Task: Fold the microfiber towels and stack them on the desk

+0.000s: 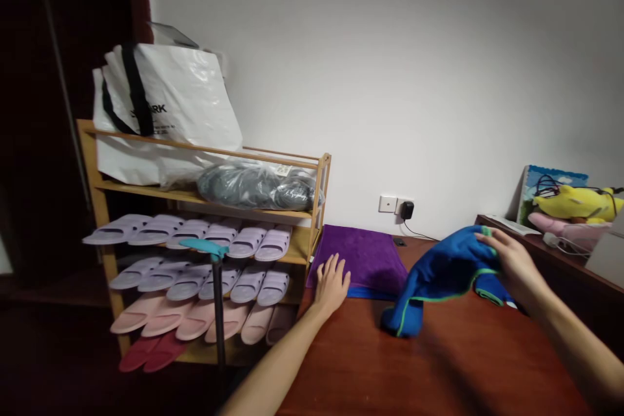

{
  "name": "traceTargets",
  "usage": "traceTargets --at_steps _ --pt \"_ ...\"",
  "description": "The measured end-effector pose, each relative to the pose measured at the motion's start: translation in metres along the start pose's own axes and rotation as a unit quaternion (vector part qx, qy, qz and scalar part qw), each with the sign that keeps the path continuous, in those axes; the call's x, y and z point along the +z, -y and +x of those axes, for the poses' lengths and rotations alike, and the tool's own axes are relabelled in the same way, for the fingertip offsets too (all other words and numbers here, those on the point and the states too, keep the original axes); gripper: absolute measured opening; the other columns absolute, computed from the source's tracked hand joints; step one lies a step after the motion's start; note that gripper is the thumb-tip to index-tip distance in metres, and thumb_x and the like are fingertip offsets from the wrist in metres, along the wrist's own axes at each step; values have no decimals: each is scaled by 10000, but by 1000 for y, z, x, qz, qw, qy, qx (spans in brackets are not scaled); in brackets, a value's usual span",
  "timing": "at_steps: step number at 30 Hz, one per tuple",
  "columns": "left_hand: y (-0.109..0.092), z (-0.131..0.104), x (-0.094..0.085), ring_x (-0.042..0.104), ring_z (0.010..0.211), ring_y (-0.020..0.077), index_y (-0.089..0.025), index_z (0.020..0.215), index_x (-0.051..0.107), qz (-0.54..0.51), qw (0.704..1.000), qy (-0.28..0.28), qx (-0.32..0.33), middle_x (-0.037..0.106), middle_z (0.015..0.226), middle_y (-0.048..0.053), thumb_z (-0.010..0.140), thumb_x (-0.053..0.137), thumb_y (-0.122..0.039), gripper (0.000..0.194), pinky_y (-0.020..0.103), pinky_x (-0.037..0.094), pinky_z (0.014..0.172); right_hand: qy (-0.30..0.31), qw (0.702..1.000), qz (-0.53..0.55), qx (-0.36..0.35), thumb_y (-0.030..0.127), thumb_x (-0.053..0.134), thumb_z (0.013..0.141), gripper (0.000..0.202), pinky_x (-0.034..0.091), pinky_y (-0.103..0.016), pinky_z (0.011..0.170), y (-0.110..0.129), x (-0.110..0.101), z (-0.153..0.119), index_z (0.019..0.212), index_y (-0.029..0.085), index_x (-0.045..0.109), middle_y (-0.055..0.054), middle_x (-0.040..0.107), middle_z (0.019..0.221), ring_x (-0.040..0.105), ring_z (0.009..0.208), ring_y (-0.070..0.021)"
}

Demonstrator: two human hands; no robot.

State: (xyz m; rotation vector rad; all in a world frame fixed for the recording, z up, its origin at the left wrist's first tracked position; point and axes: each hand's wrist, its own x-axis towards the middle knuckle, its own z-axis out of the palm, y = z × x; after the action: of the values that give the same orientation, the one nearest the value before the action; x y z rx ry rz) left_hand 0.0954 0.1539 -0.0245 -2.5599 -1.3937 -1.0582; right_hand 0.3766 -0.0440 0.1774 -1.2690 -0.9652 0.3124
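My right hand (511, 257) grips one end of a blue towel with green edging (439, 271) and holds it up above the brown table (482, 364). The other end hangs down in a fold near the tabletop. My left hand (331, 286) lies with its fingers spread on the left edge of a folded purple towel (363, 257). A strip of blue cloth (368, 293) shows from under the purple towel. Behind my right hand lies another blue piece with green edging (492, 288), partly hidden.
A wooden shoe rack (92, 208) with rows of slippers stands left, a white bag (170, 91) on top. A pole with a teal top (205, 247) rises before it. A charger (406, 210) sits in the wall socket. At right, a raised shelf holds a yellow plush toy (575, 203).
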Motion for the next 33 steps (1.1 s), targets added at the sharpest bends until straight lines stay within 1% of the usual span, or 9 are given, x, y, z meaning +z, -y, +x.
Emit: traceTargets --at_steps 5,8,11,18,21,25,27,31,33 --pt "-62 5 -54 457 1216 237 -166 1256 514 -237 962 -101 89 558 1256 113 944 368 -271 360 421 341 1035 39 994 72 76 479 776 554 587 476 -232 557 -25 55 -25 1019 179 582 -41 648 877 601 680 -146" --pt "-110 3 -74 407 1278 210 -195 1398 344 -392 909 -41 132 439 1400 87 955 393 -320 462 370 319 1071 94 986 107 86 494 770 554 600 485 -248 595 -29 84 -38 1023 173 578 -41 640 893 606 738 -166" --pt "-137 1 -73 458 1240 201 -209 1380 365 -507 853 4 121 474 1377 72 977 345 -325 419 351 346 1050 131 979 132 79 519 727 605 619 476 -244 605 -27 105 -50 1119 223 550 -19 630 954 597 758 -154" --pt "-127 5 -50 621 908 229 -156 1018 584 -577 815 -41 -23 668 933 79 935 434 -412 309 368 454 868 179 979 89 45 357 770 554 473 413 -229 567 -45 131 -61 967 185 616 11 620 767 514 619 -112" --pt "-119 9 -55 610 900 240 -156 943 607 -582 811 -51 -37 663 912 80 874 546 -427 287 381 437 883 185 980 70 35 341 733 583 274 382 -227 536 -52 132 -56 744 152 618 29 549 578 473 547 -104" --pt "-114 14 -78 608 943 231 -160 991 609 -604 793 -61 -53 667 966 80 883 521 -465 335 365 447 885 163 982 95 31 371 657 623 267 401 -224 536 -42 115 -43 779 155 630 29 554 600 491 569 -110" --pt "-116 17 -96 614 969 227 -161 1013 614 -653 753 -57 -66 676 985 80 876 534 -481 357 360 446 902 138 984 113 24 368 634 640 269 401 -215 524 -29 101 -34 817 166 624 28 566 630 490 569 -103" --pt "-120 26 -132 660 904 236 -142 999 644 -804 585 26 -108 708 913 89 791 663 -482 399 371 481 872 142 981 129 16 398 637 665 320 418 -216 523 0 76 -22 905 187 619 14 590 684 508 567 -101" --pt "-116 30 -136 676 846 238 -133 999 644 -816 558 78 -128 712 893 100 786 668 -479 408 373 510 822 156 980 120 17 432 644 673 382 435 -223 540 7 72 -18 970 192 620 1 607 727 530 586 -106"
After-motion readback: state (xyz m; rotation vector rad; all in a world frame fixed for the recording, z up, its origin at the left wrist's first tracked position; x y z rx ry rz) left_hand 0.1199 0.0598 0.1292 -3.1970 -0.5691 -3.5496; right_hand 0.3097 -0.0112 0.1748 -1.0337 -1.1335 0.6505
